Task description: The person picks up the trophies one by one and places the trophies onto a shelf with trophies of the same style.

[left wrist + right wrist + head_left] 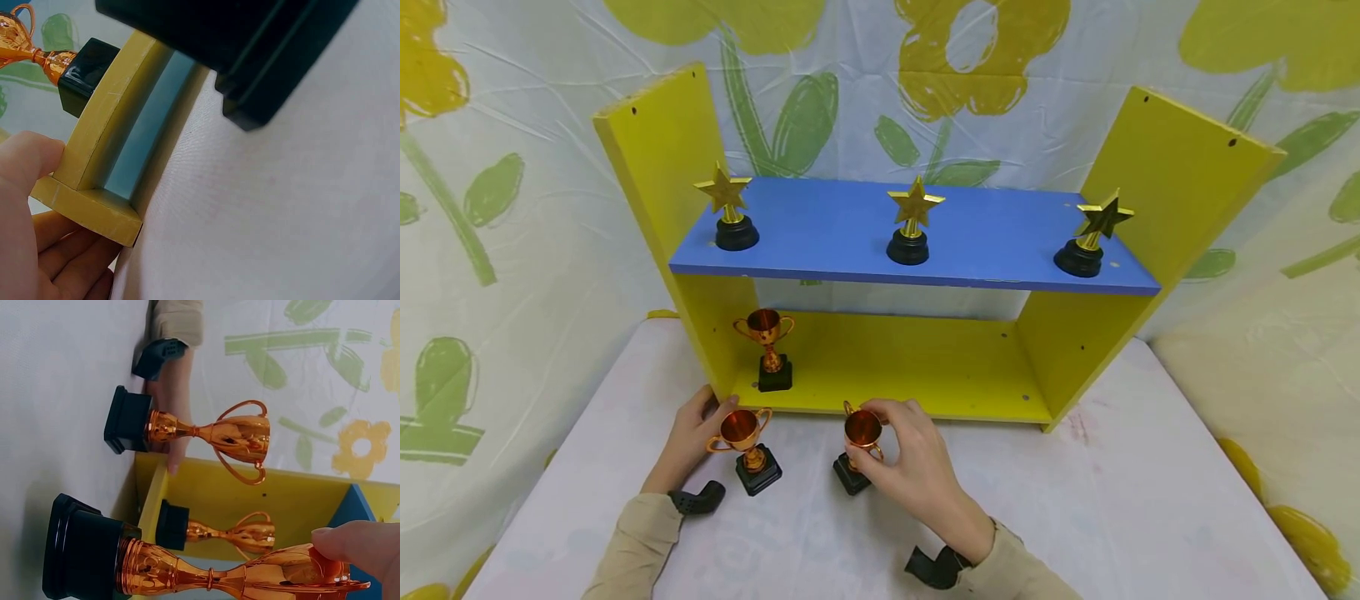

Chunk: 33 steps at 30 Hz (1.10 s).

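Observation:
My right hand point(917, 458) pinches a bronze-coloured trophy cup point(862, 428) by its bowl, thumb on the near side. Its black base hangs at or just above the tabletop; I cannot tell whether they touch. At the shelf unit's front left lower corner, my left hand point(691, 437) grips the yellow side board point(103, 215), thumb on one side and fingers behind. A second bronze cup point(758, 473) stands on the table between my hands. Inside the lower compartment, on its left, stands a third bronze cup point(775, 375), also visible past the held one in the right wrist view.
Three gold star trophies with black bases, at left point(737, 233), middle point(907, 247) and right point(1078, 258), stand on the blue upper shelf point(820, 225). Yellow side boards point(1180, 167) rise above it. A flower-patterned cloth point(865, 50) hangs behind, and white cloth point(820, 558) covers the table.

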Tool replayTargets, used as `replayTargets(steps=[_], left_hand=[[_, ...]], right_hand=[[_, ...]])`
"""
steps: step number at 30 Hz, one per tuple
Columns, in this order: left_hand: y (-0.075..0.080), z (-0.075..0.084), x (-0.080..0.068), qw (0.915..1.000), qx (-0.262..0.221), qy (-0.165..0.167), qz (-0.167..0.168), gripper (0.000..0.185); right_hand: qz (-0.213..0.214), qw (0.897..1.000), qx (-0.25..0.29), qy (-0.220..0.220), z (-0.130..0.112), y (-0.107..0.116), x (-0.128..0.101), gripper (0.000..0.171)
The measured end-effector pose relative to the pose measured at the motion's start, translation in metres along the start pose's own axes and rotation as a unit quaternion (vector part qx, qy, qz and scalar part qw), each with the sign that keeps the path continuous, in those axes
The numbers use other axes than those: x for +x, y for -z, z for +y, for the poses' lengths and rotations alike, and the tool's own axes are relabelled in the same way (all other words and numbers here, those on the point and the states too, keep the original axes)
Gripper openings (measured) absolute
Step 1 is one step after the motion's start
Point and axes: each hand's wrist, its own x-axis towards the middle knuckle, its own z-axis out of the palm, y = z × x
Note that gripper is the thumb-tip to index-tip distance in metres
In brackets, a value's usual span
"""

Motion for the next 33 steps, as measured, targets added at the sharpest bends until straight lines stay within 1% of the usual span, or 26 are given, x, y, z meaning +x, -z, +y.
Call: replayTargets(steps=[4,9,14,21,26,33], left_hand=[[-0.0007,-0.0004,0.0003,1.0,-0.001,-0.001,0.0,0.055],[-0.0009,-0.002,0.0008,1.0,-0.003,-0.004,-0.002,0.056],[-0.0006,-0.0027,0.0011,1.0,-0.004,-0.004,-0.002,0.057],[-0.0003,-0.002,0.0027,0.9999,-0.007,-0.009,-0.001,0.056],[-0.0003,-0.0028,0.0037,0.9999,-0.009,-0.004,-0.005,0.058],[-0.0003,-0.0046,0.0038,0.9999,-0.011,0.002,-0.008,0.058]], right_hand=[[-0.003,1.0,0.002,0.002,0.0007,-0.0006,-0.001,0.048],[-0.02,1.0,0.012,-0.006,0.0008,-0.0026,-0.002,0.047],[-0.032,0.999,0.021,-0.002,0.0012,-0.0042,-0.0025,0.048],[-0.039,0.999,0.025,-0.005,0.0019,-0.0053,-0.0026,0.047],[-0.045,0.999,0.027,-0.009,0.0018,-0.0046,-0.0019,0.047],[-0.043,0.998,0.032,-0.015,0.0008,-0.0029,-0.0011,0.051]])
